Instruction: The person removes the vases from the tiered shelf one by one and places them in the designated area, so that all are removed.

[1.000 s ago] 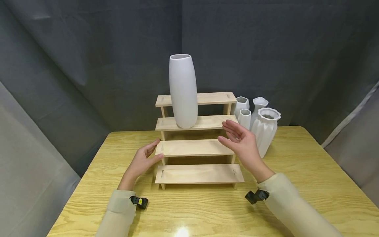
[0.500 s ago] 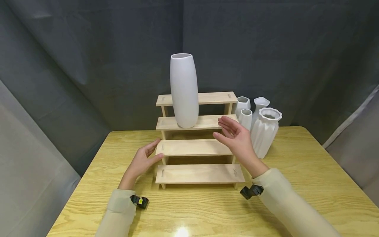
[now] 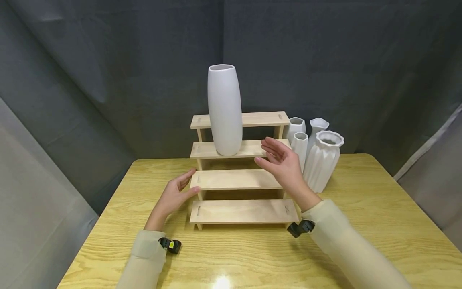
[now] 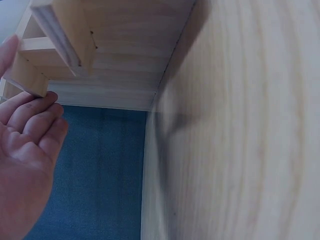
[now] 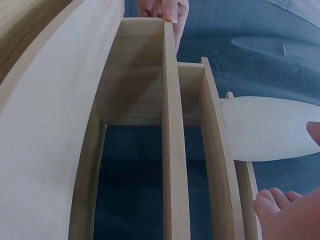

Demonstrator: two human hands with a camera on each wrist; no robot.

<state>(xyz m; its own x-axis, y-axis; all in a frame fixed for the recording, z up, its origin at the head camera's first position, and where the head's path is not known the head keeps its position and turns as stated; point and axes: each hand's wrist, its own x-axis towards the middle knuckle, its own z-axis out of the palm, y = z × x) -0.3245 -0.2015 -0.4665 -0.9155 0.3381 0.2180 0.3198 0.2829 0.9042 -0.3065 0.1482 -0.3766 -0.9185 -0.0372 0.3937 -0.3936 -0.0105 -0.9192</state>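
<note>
Pale wooden stepped shelf (image 5: pixel 170 150) seen edge-on, white vase (image 5: pixel 265 127) beyond it, fingertips (image 5: pixel 272 200) at lower right.

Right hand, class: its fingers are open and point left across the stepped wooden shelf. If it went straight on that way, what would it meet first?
Probably the tall white ceramic vase on the second-highest step. The right hand points toward its lower body with only bare shelf between, though depth is hard to judge.
</note>
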